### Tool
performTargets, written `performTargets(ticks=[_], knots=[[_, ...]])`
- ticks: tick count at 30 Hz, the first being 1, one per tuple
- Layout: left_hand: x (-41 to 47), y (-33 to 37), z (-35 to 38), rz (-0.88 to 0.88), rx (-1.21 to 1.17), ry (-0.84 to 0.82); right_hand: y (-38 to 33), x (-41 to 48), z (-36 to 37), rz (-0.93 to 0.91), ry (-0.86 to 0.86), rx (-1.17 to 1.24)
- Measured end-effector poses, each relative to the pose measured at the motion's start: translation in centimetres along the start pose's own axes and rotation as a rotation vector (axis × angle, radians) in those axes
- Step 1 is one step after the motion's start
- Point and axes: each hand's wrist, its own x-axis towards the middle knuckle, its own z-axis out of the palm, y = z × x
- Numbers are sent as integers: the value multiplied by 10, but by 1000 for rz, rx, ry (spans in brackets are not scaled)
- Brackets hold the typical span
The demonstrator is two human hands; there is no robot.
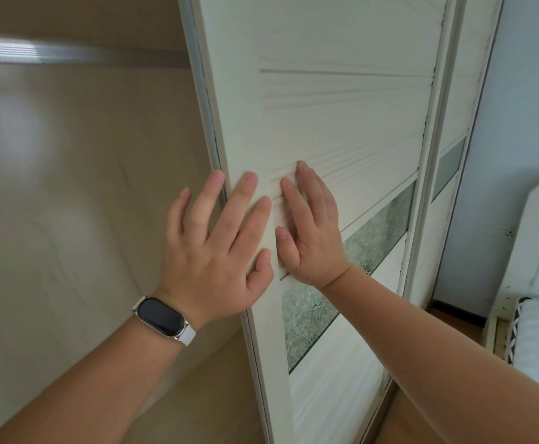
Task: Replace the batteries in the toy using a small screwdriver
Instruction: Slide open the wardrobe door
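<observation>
Hands, two, lie flat with fingers straight: left hand and right hand press one cream panelled sliding wardrobe door. Wardrobe contents and toy location cannot be told.

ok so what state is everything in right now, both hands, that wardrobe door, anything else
left hand: open, fingers spread, pressing on the door's left edge
right hand: open, flat on the ribbed panel
sliding door: not shut at its left edge, beige inside shows beside it
wrist band: worn on the left wrist, screen dark
toy, screwdriver: not in view
</observation>
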Motion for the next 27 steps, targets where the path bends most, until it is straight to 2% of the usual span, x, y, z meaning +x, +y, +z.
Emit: performTargets(ticks=[9, 15, 21, 27], knots=[[12, 15, 11, -48, 21, -79, 17, 3, -22, 39, -109, -54], [11, 14, -5, -25, -91, -193, 10, -2, -41, 85, -202, -75], [-11, 5, -34, 14, -187, -276, -19, -9, -63, 122, -268, -70], [-59, -11, -71, -127, -176, -291, -71, -29, -86, 54, -301, -67]])
